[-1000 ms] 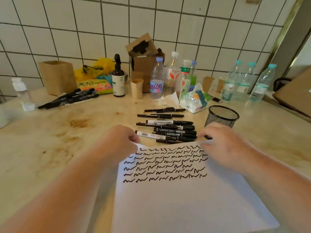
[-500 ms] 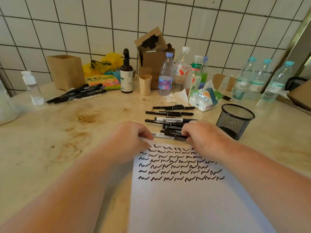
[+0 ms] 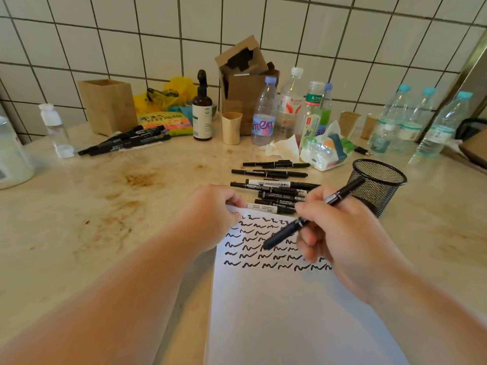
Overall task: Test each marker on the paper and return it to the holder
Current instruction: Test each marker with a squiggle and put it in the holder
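1 marker slants through the right hand above paper.

A black marker slants above the white paper, capped end low over rows of black squiggles. More black markers lie flat just beyond the paper's far edge; the black mesh holder stands upright right of them.

The stained counter holds white paper at the bottom, black markers in the middle, and bottles up top.
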